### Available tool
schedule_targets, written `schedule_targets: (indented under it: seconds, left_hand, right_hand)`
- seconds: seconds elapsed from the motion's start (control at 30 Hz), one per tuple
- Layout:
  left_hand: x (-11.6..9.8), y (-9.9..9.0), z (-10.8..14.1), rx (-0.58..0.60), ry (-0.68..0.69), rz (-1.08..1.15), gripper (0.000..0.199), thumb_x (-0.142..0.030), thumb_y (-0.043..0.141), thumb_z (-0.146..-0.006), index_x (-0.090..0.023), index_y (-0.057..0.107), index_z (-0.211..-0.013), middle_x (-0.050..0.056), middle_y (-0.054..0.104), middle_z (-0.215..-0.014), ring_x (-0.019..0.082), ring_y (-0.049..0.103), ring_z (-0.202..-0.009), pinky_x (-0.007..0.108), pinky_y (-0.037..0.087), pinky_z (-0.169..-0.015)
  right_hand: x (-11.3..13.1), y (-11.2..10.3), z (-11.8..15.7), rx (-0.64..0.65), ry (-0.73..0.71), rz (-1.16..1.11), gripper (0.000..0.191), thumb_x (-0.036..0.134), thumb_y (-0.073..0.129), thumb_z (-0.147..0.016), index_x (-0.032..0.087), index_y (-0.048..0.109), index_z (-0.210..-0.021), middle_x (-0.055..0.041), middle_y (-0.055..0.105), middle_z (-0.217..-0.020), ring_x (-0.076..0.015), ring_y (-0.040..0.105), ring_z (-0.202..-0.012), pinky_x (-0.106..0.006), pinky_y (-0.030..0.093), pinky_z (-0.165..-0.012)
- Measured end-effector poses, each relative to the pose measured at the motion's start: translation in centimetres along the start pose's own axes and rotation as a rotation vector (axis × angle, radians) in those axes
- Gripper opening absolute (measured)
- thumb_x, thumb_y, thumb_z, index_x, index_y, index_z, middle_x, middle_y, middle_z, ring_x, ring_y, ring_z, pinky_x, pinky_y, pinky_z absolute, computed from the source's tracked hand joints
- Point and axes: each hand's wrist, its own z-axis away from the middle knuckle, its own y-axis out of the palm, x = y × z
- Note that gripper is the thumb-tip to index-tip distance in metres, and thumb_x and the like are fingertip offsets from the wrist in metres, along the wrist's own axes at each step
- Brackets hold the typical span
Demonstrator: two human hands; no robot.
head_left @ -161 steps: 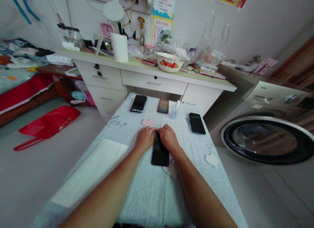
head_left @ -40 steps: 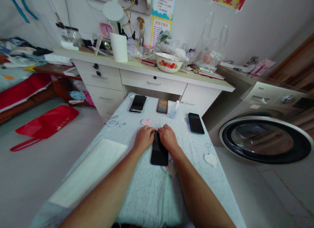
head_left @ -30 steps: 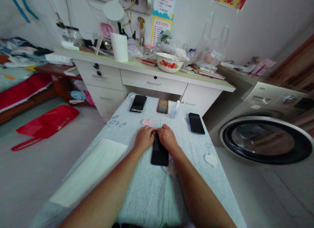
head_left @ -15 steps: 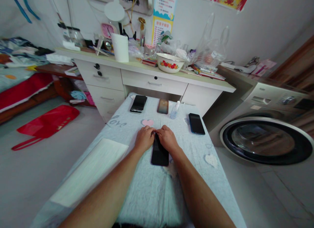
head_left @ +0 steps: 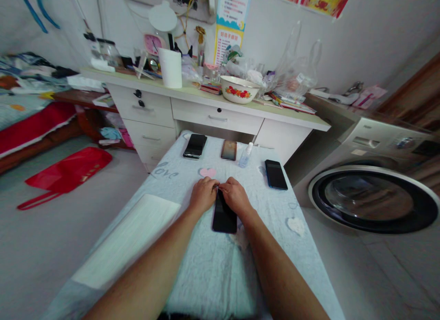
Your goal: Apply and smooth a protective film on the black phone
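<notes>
A black phone [head_left: 224, 215] lies flat on the cloth-covered table [head_left: 202, 269]. My left hand [head_left: 205, 194] is at its top left corner and my right hand [head_left: 234, 195] at its top right, fingertips nearly meeting at the top edge. Both hands have curled, pinched fingers; what they pinch, if anything, is too small to tell. Farther back are a second dark phone [head_left: 195, 146], a small blurred brown rectangular item [head_left: 228, 150] and a clear spray bottle [head_left: 245, 156]. Another phone [head_left: 276, 174] with a blue edge lies at the right.
A pale folded cloth or sheet [head_left: 127, 240] lies on the table's left. Behind the table, a white desk [head_left: 220, 108] bears a floral bowl [head_left: 239, 90] and a white roll [head_left: 171, 68]. A washing machine [head_left: 374, 173] stands right; a red bag [head_left: 68, 171] lies on the floor.
</notes>
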Motion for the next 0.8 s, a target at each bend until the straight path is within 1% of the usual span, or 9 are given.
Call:
schedule_targets:
  seconds: [0.17,0.43,0.67,0.8]
  left_hand:
    - [0.0,0.0,0.0,0.017,-0.017,-0.009,0.031,-0.012,0.049,-0.084,-0.024,0.067,-0.106,0.005,0.064,-0.099,0.019,0.057,-0.097,0.030,0.043,-0.088]
    - [-0.1,-0.2,0.0,0.031,-0.020,-0.013,0.031,-0.011,0.047,-0.084,-0.025,0.068,-0.102,0.005,0.064,-0.098,0.019,0.057,-0.096,0.031,0.043,-0.088]
    - [0.0,-0.2,0.0,0.031,-0.016,0.009,0.032,-0.010,0.047,-0.083,-0.024,0.068,-0.103,0.005,0.064,-0.099,0.019,0.057,-0.097,0.030,0.043,-0.089]
    - [0.0,-0.2,0.0,0.027,-0.017,0.016,0.032,-0.010,0.046,-0.083,-0.023,0.068,-0.103,0.005,0.065,-0.100,0.018,0.058,-0.097,0.030,0.043,-0.090]
  right_hand:
    - [0.1,0.4,-0.3,-0.004,0.025,0.028,0.030,0.024,0.042,-0.097,0.020,0.070,-0.107,-0.0067,0.057,-0.091,-0.0152,0.054,-0.086,-0.024,0.038,-0.078]
    - [0.3,0.0,0.8,-0.011,-0.033,-0.001,0.027,0.020,0.045,-0.095,0.021,0.071,-0.100,-0.0039,0.055,-0.088,-0.0138,0.052,-0.081,-0.023,0.037,-0.077]
    - [0.8,-0.9,1.6,0.046,-0.056,-0.051,0.026,0.019,0.045,-0.095,0.020,0.071,-0.101,-0.0040,0.056,-0.090,-0.0130,0.052,-0.082,-0.021,0.038,-0.077]
    - [0.9,-0.8,2.2,0.052,-0.094,-0.033,0.026,0.018,0.046,-0.094,0.020,0.072,-0.100,-0.0042,0.057,-0.089,-0.0138,0.052,-0.082,-0.022,0.038,-0.077]
